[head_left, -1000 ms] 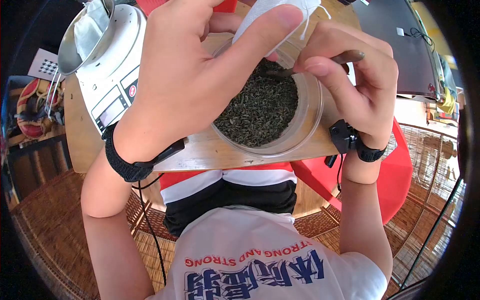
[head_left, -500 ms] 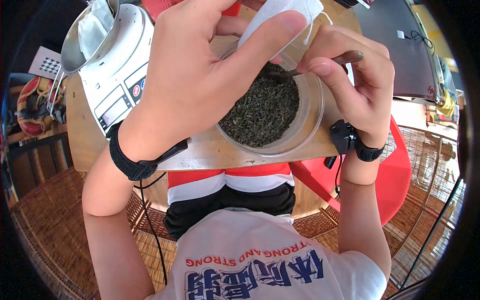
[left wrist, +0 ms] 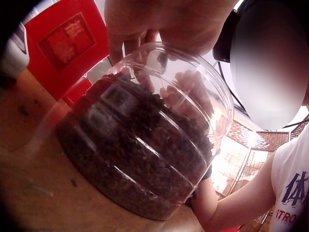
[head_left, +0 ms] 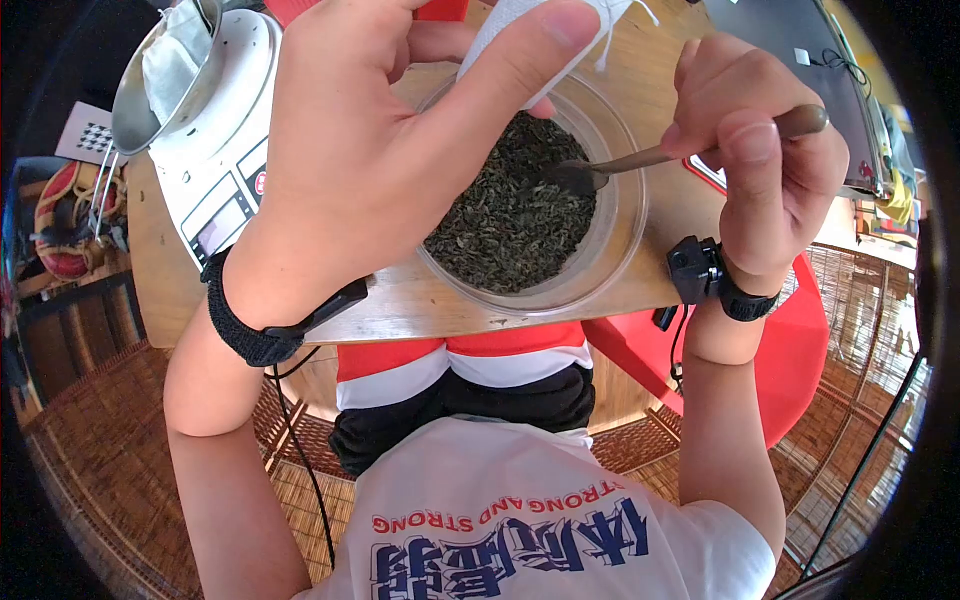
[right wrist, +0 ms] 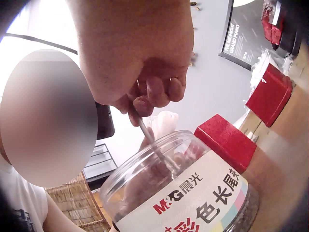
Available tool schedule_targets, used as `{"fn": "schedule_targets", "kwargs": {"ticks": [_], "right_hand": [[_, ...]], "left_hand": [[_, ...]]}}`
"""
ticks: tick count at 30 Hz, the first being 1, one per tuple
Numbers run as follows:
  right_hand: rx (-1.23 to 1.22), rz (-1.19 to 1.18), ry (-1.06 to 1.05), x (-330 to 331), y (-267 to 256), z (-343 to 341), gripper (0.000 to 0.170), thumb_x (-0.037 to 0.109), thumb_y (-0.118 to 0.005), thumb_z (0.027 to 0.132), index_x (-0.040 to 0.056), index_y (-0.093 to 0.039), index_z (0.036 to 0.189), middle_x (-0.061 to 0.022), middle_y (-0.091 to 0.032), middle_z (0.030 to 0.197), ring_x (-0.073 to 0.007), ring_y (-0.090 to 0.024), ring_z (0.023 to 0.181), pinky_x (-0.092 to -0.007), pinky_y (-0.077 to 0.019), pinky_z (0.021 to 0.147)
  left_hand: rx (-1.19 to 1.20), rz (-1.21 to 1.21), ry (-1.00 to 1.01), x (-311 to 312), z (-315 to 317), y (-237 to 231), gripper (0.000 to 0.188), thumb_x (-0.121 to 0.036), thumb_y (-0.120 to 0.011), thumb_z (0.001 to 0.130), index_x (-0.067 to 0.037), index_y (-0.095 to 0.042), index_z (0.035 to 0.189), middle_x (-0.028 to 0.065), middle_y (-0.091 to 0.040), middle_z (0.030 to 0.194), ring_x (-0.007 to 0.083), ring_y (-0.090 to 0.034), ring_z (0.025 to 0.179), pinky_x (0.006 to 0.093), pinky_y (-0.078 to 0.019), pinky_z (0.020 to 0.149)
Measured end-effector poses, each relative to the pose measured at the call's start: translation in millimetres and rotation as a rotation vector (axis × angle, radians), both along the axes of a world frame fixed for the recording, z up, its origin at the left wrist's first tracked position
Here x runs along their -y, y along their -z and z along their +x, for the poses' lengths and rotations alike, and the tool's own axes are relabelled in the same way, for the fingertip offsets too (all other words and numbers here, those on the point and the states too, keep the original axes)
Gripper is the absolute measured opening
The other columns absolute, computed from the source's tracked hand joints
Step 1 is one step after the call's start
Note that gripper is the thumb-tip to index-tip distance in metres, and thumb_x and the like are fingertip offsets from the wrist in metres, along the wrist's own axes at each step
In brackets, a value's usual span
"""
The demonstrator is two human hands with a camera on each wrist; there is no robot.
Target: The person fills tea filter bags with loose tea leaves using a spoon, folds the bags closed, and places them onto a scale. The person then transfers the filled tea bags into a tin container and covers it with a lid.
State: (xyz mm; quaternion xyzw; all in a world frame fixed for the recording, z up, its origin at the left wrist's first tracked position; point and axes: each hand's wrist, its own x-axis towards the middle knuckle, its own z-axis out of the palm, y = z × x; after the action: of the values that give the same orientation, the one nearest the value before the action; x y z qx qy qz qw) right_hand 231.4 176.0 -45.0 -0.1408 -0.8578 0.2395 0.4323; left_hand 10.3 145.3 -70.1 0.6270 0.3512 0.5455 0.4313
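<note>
A clear round plastic jar (head_left: 632, 235) stands on the table, holding dark dried tea leaves (head_left: 510, 225). My right hand (head_left: 765, 150) grips a spoon (head_left: 640, 160) by its handle, to the right of the jar. The spoon's bowl lies on the leaves near the jar's right inner wall. Above the jar's far left side, my left hand (head_left: 370, 160) holds a small white drawstring bag (head_left: 525, 40) between thumb and fingers. The bag's mouth is hidden. A printed label (right wrist: 193, 198) on the jar shows in the right wrist view.
On the left is a white kitchen scale (head_left: 235, 130), bearing a metal pan (head_left: 130, 120) with a white pouch (head_left: 175, 65) in it. Red boxes (right wrist: 226, 142) stand beyond the jar. A dark flat case (head_left: 785, 75) lies at the far right, and a red chair (head_left: 795, 345) is below the table edge.
My right hand has moved right, away from the left hand, drawing the spoon across the leaves towards the jar's right side. My left hand still holds the bag over the jar.
</note>
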Motion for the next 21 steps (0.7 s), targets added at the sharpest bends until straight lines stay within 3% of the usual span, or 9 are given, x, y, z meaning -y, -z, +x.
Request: {"fn": "schedule_targets", "kwargs": {"ticks": [3, 5, 8, 11, 13, 16, 17, 18, 21], "right_hand": [[-0.030, -0.041, -0.011, 1.4, 0.8, 5.2, 0.026, 0.018, -0.054, 0.104, 0.0012, -0.060, 0.085, -0.0110, -0.063, 0.075, -0.0182, -0.050, 0.065, -0.0363, -0.0386, 0.065], [-0.070, -0.044, -0.043, 1.2, 0.7, 4.4, 0.023, 0.015, -0.056, 0.102, 0.0006, -0.060, 0.084, -0.0117, -0.064, 0.075, -0.0190, -0.052, 0.064, -0.0362, -0.0397, 0.063], [0.270, -0.087, 0.008, 9.8, -5.7, -10.3, 0.008, 0.003, -0.064, 0.091, -0.0020, -0.062, 0.085, -0.0155, -0.069, 0.076, -0.0235, -0.059, 0.061, -0.0344, -0.0432, 0.056], [0.271, -0.103, 0.035, 9.7, -4.7, -6.8, 0.010, 0.003, -0.065, 0.091, -0.0034, -0.063, 0.083, -0.0156, -0.068, 0.075, -0.0228, -0.059, 0.062, -0.0330, -0.0433, 0.056], [-0.065, -0.021, 0.018, 1.6, 2.0, -1.4, 0.012, 0.004, -0.067, 0.089, -0.0047, -0.066, 0.080, -0.0151, -0.068, 0.075, -0.0221, -0.060, 0.063, -0.0313, -0.0433, 0.055], [0.004, -0.099, 0.105, 10.3, -1.5, -12.4, 0.012, 0.004, -0.070, 0.087, -0.0057, -0.068, 0.079, -0.0143, -0.067, 0.074, -0.0209, -0.061, 0.065, -0.0302, -0.0438, 0.055], [0.246, -0.118, 0.073, 10.6, -5.3, -11.8, 0.010, 0.001, -0.069, 0.087, -0.0058, -0.067, 0.081, -0.0143, -0.067, 0.074, -0.0210, -0.062, 0.065, -0.0298, -0.0444, 0.056], [0.310, -0.101, 0.010, 10.9, -10.3, -18.3, 0.009, 0.000, -0.070, 0.086, -0.0068, -0.067, 0.082, -0.0145, -0.067, 0.075, -0.0211, -0.063, 0.065, -0.0289, -0.0446, 0.055], [0.167, -0.076, 0.086, 11.5, -5.9, -10.1, 0.015, 0.004, -0.066, 0.090, -0.0055, -0.064, 0.079, -0.0137, -0.067, 0.074, -0.0216, -0.060, 0.064, -0.0316, -0.0433, 0.057]], "left_hand": [[0.173, 0.042, 0.117, -11.8, -3.3, 15.7, 0.023, -0.012, -0.064, 0.104, 0.005, -0.058, 0.118, 0.0096, -0.070, 0.105, 0.0099, -0.069, 0.088, 0.0232, -0.0569, 0.078], [0.078, 0.036, 0.058, -3.5, -2.0, 8.6, 0.023, -0.012, -0.064, 0.104, 0.005, -0.058, 0.118, 0.0097, -0.070, 0.105, 0.0099, -0.069, 0.088, 0.0233, -0.0570, 0.078], [-0.001, -0.004, -0.011, 3.1, 1.3, -0.1, 0.024, -0.013, -0.064, 0.104, 0.005, -0.058, 0.119, 0.0099, -0.070, 0.105, 0.0099, -0.069, 0.088, 0.0233, -0.0570, 0.078], [0.008, -0.018, -0.008, 2.9, 0.8, 0.6, 0.024, -0.013, -0.063, 0.104, 0.006, -0.057, 0.119, 0.0100, -0.069, 0.106, 0.0099, -0.069, 0.089, 0.0232, -0.0568, 0.078], [-0.004, 0.004, -0.002, 1.3, -0.8, 1.0, 0.024, -0.012, -0.063, 0.104, 0.006, -0.057, 0.119, 0.0100, -0.069, 0.106, 0.0100, -0.069, 0.089, 0.0231, -0.0568, 0.078], [0.016, -0.002, 0.003, 0.6, -0.9, 0.3, 0.024, -0.012, -0.063, 0.104, 0.006, -0.057, 0.119, 0.0100, -0.068, 0.107, 0.0099, -0.068, 0.089, 0.0230, -0.0567, 0.078], [0.022, -0.018, 0.004, 1.6, -0.2, -0.7, 0.024, -0.012, -0.063, 0.104, 0.006, -0.057, 0.119, 0.0100, -0.068, 0.107, 0.0098, -0.068, 0.089, 0.0229, -0.0566, 0.078], [0.029, -0.032, 0.009, 1.6, 0.3, -1.7, 0.024, -0.012, -0.064, 0.104, 0.006, -0.057, 0.119, 0.0100, -0.068, 0.107, 0.0097, -0.068, 0.089, 0.0229, -0.0565, 0.078], [0.076, -0.044, 0.032, 0.8, -1.9, 0.6, 0.024, -0.012, -0.064, 0.104, 0.006, -0.058, 0.119, 0.0098, -0.069, 0.107, 0.0094, -0.068, 0.090, 0.0227, -0.0564, 0.078]]}}
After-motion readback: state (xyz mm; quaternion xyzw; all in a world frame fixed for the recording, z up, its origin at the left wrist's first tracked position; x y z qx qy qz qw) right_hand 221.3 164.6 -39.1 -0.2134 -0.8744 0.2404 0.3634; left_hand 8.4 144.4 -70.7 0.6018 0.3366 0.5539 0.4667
